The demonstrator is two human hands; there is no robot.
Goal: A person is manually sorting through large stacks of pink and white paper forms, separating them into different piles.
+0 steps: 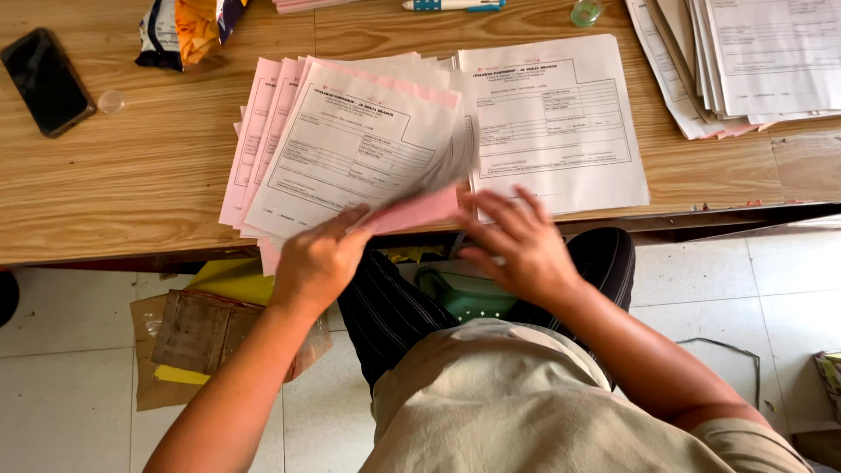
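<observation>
While the left hand (317,260) pinches a blurred sheet (438,171) off the fanned stack (342,144), the open, empty right hand (517,245) hovers at five o'clock below the white pile (556,123), most forms seemingly unsorted.

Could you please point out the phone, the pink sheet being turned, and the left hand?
phone (47,81), head view, middle of its dark screen.
pink sheet (419,210), head view, its lower exposed part.
left hand (320,260), head view, back of the hand.

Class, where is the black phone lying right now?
The phone lies at the table's far left, beside a small clear cap, left of the snack bag.
</observation>
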